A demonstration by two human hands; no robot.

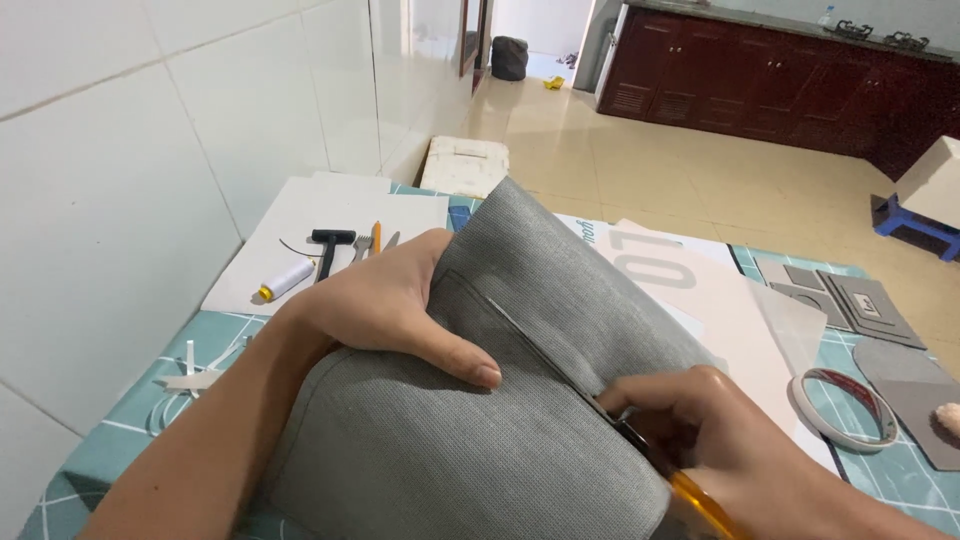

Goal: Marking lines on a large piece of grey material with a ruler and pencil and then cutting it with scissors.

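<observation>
My left hand (385,305) lies flat on the grey fabric piece (470,420), fingers spread and curled over a raised fold, thumb stretched along the cloth; it presses rather than grasps. The fabric covers the middle of the table (110,440), which wears a teal grid-patterned cloth, and rises to a peak just behind my left hand. My right hand (725,440) is closed around a tool with an amber handle (700,500) (its working end is hidden under my fingers, so I cannot tell what kind it is), set right at the long seam that runs diagonally across the fabric.

Beyond my left hand, on a white board (300,215) against the tiled wall, I see a spool of white thread (285,280), a small black hammer (330,250) and a pencil (376,236). To the right a roll of tape (845,410) rests on the cloth, near grey cut-out pieces (850,300) and pale card sheets (720,300).
</observation>
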